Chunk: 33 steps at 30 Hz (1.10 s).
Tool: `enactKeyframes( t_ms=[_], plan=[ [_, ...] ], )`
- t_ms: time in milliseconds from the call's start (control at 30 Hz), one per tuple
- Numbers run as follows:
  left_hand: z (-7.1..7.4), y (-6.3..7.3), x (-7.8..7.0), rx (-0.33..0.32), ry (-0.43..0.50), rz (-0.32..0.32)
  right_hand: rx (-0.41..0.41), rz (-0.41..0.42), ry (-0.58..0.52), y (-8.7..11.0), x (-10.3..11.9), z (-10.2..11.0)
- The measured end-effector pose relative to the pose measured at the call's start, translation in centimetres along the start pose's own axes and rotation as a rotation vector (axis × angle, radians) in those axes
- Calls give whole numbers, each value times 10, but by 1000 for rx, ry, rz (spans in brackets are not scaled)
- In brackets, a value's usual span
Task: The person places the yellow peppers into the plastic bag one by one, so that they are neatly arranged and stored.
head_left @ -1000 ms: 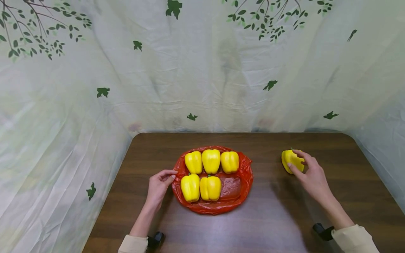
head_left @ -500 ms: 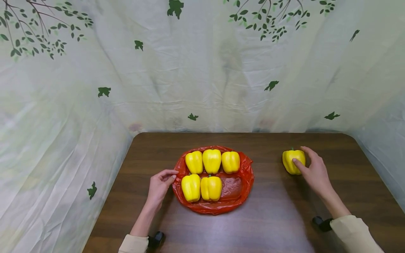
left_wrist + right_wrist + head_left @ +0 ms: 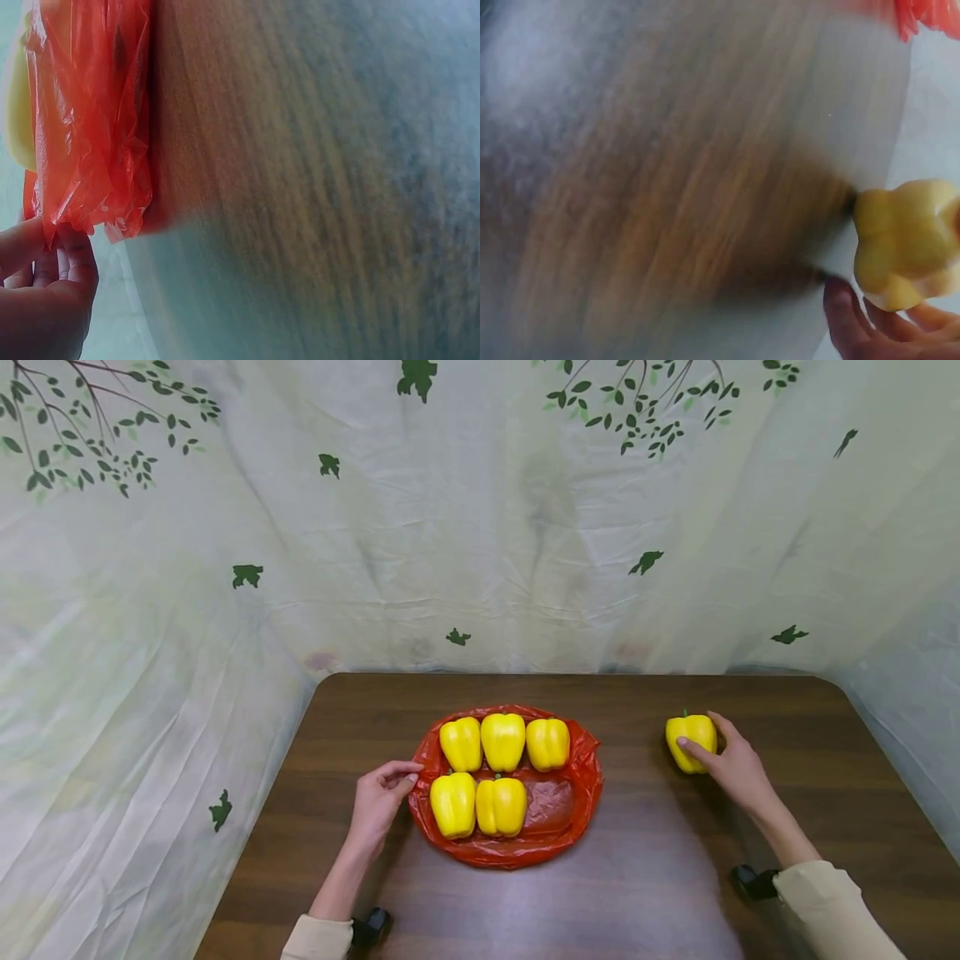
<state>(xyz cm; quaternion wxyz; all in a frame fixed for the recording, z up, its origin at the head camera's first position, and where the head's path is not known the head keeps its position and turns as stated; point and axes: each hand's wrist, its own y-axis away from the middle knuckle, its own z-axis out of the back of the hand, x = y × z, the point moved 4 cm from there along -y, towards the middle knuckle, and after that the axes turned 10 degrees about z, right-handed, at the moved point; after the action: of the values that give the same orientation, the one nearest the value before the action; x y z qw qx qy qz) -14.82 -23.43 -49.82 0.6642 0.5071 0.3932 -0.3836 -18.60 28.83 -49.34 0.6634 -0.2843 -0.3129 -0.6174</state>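
My left hand (image 3: pixel 378 802) pinches the left edge of a red plastic bag (image 3: pixel 506 858), spread open in a round shape. In the left wrist view, thumb and fingertips meet on the crinkled red plastic (image 3: pixel 90 135). Several yellow bell peppers stand in the bag: three in a back row, such as the middle pepper (image 3: pixel 502 742), and two in front, such as the left pepper (image 3: pixel 453 806). Toward the table's right, my right hand (image 3: pixel 742 772) holds another yellow bell pepper (image 3: pixel 685 731), thumb in front and fingers at its right side. Its lobed bottom (image 3: pixel 907 232) faces the right wrist camera.
Everything sits on a dark wooden table (image 3: pixel 615 893) with rounded far corners. A pale cloth (image 3: pixel 480 527) printed with leaves and branches hangs behind and around it. The bag's front right part (image 3: pixel 547 806) has bare red plastic beside the front peppers.
My right hand has shifted its fingers to the pepper's right side and closed its grip. The pepper has turned more upright and moved slightly left. The left hand stays on the bag's edge.
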Motion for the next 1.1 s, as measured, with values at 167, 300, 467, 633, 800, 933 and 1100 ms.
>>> enactKeyframes(
  t_ms=[167, 300, 467, 633, 800, 933, 1100],
  plan=[
    [0, -1, 1, 4, 4, 5, -18, 56, 20, 0, 3, 2],
    [0, 0, 1, -5, -15, -1, -8, 87, 49, 0, 4, 4],
    [-1, 3, 0, -18, -34, -17, 18, 83, 43, 3, 4, 4],
    [-1, 2, 0, -16, -25, -21, 6, 96, 20, 9, 6, 6],
    [0, 2, 0, -18, -20, -18, -25, 107, 12, 17, 12, 7],
    [-1, 2, -1, -16, -19, -26, -31, 113, -10, 23, 16, 5],
    [-1, 3, -1, -17, -13, -25, -27, 132, -26, 31, 22, 0]
  ],
)
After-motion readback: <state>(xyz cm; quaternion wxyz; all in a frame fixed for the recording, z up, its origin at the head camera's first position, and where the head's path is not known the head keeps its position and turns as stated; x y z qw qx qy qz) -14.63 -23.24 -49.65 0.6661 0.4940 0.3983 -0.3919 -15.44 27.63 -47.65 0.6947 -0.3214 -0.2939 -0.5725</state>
